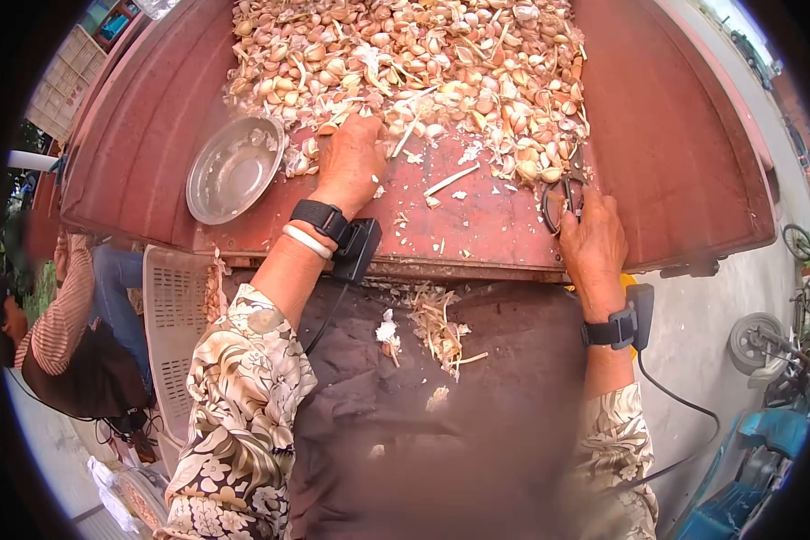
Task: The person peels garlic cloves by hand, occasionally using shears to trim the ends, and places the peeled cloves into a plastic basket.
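Observation:
A big heap of garlic cloves (405, 63) covers the far part of a red truck-like bed (513, 236). My left hand (355, 160) is at the heap's near edge, its fingers bent down among the cloves; whatever they hold is hidden. A round metal bowl (236, 169) lies tilted to the left of that hand. Near the right side of the bed, my right hand (594, 236) is closed round the dark handles of scissors (567, 200), whose blades point away toward the cloves. Stalk pieces and skin bits lie between my hands.
Garlic skins and stalks (441, 326) lie on the dark cloth over my lap. A plastic crate (176, 315) stands at the left, beside another seated person (81, 333). The bed's raised right side (675, 135) borders my right hand. A wheeled vehicle (756, 346) is farther right.

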### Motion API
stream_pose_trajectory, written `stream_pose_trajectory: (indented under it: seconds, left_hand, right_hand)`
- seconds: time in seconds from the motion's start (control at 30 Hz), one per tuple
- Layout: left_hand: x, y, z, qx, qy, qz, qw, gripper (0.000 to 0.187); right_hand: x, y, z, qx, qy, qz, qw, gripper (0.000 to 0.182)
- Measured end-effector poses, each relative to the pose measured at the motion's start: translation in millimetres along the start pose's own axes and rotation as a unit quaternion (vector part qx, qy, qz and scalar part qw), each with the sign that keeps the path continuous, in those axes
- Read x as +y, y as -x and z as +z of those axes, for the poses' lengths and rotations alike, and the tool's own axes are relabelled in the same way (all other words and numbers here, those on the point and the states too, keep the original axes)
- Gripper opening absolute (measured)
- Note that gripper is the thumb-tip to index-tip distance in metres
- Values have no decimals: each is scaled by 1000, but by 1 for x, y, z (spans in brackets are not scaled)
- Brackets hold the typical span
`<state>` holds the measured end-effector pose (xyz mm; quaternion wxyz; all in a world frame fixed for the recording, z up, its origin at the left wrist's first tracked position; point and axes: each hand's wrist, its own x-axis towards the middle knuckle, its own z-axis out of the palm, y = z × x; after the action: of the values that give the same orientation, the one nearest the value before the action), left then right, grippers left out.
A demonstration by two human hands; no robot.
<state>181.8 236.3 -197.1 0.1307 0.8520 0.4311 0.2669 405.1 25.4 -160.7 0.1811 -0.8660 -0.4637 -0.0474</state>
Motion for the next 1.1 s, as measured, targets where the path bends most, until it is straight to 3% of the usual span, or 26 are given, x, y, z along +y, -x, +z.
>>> stream_pose_trajectory:
  seconds: [0.03, 0.13, 0.17, 0.23, 0.3, 0.37, 0.43, 0.5, 0.53, 0.7, 0.8, 0.97, 1.1]
  left_hand:
    - [-2, 3, 2, 10, 9, 16, 1000, 16]
    - [15, 20, -19, -20, 202, -51, 978, 18]
    - [12, 24, -22, -82, 327, -119, 934, 20]
    - [10, 37, -29, -111, 451, -171, 869, 21]
    - [32, 49, -53, -137, 528, -237, 804, 20]
    - [37, 60, -58, -133, 559, -212, 790, 21]
    - [41, 67, -61, -134, 585, -197, 775, 22]
    - [50, 74, -65, -119, 666, -199, 709, 21]
    - [55, 77, -67, -112, 703, -199, 673, 20]
    - [69, 93, -76, -63, 652, -180, 734, 20]
    - [74, 102, -74, -23, 678, -193, 709, 23]
    - [98, 116, -77, 23, 721, -184, 668, 18]
    - [108, 123, -75, 33, 710, -175, 682, 17]
  right_hand:
    - [-2, -6, 0, -19, 7, 24, 1000, 27]
    - [-2, -15, 4, -21, -26, 48, 998, 31]
    - [-1, -12, 2, -1, -54, 49, 997, 32]
    - [5, -7, 2, 26, -114, 61, 991, 34]
    - [6, 0, -6, -4, -361, 127, 924, 34]
    - [1, 9, -23, -59, -577, 184, 794, 31]
    - [-14, 22, -35, -95, -625, 174, 755, 32]
    - [-31, 36, -49, -162, -663, 188, 707, 34]
    - [-36, 45, -50, -175, -634, 166, 735, 34]
    - [-74, 90, -58, -218, -465, 112, 851, 40]
    - [-82, 116, -50, -156, -386, 6, 909, 50]
    - [-88, 132, -44, -67, -331, -89, 937, 51]
    - [-90, 133, -47, -100, -331, -68, 936, 45]
